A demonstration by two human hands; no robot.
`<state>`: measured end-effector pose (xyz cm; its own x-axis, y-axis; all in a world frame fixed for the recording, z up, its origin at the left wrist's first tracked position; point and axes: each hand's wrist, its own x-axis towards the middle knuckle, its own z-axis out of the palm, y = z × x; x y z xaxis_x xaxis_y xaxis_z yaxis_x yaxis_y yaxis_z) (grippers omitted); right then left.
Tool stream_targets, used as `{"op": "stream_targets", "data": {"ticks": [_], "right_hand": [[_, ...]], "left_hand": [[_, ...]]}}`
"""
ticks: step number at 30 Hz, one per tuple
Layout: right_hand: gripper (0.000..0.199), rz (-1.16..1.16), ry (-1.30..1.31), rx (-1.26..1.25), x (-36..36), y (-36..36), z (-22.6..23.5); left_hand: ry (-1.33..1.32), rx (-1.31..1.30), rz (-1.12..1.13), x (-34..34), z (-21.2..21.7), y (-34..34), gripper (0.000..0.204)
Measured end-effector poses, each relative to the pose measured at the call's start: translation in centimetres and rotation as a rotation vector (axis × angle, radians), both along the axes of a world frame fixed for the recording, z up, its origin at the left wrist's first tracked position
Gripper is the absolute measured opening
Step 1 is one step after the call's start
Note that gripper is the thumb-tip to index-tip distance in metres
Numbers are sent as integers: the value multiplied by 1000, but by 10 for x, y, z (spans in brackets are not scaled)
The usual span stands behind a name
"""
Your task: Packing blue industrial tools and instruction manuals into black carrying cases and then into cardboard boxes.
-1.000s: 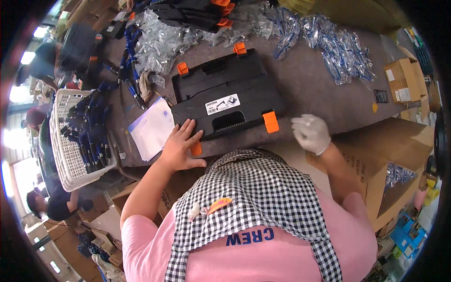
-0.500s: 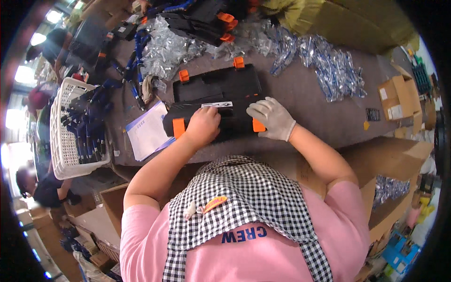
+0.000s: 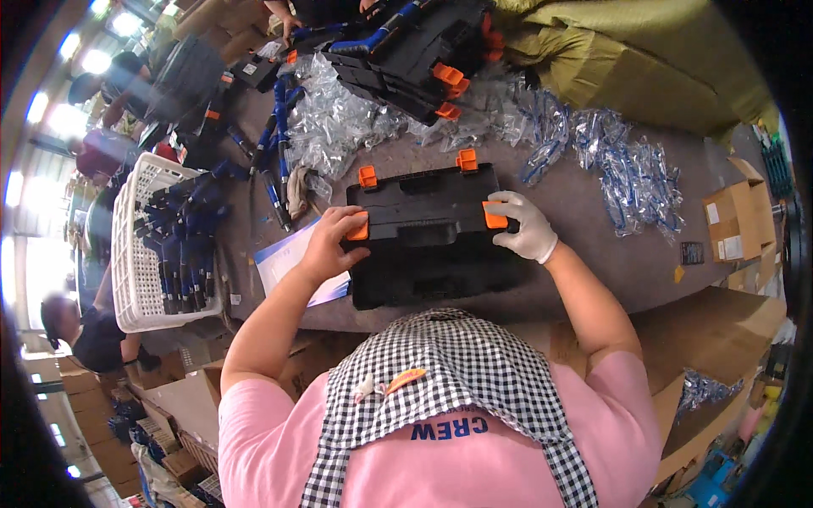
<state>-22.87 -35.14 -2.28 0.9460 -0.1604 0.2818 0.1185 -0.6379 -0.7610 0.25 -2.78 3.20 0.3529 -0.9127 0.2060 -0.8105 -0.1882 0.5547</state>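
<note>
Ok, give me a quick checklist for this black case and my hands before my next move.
1. Left hand at the left near orange tab: ok.
2. Right hand at the right near orange tab: ok.
3. Both hands gloved: not ok; only the right is.
4. Those two tabs fastened: cannot tell; fingers partly cover them.
5. Papers clear of the black case: cannot tell; they lie close on its left.
6. White basket away from the case: ok; it stands farther left, beyond the papers.
</note>
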Motion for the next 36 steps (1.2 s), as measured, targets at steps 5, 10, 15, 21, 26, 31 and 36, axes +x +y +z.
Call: {"op": "stream_targets", "data": {"ticks": [5,10,15,21,26,31,36], "right_hand": [[44,-29,-110,-45,2,-3,-7],[45,-33,-83,-80,0,1,1],[54,-21,-64,-151,-5,28,33],[48,197,-421,-467,-12,77,114],[60,220,-825,-393,3,94,159],[43,341,-491,-200,31,113,134],[35,704,-317,-257,58,166,96]], "left_hand": [[-67,-74,-62,14,-11,-7,57],[-244,34,-99,9,1,-4,56],[73,116,-40,-39,53,-45,66],[238,369,-70,-76,76,-26,33],[103,145,411,-151,192,107,28],[-148,138,1263,-222,207,230,22],[44,284,1643,-240,79,379,27]]}}
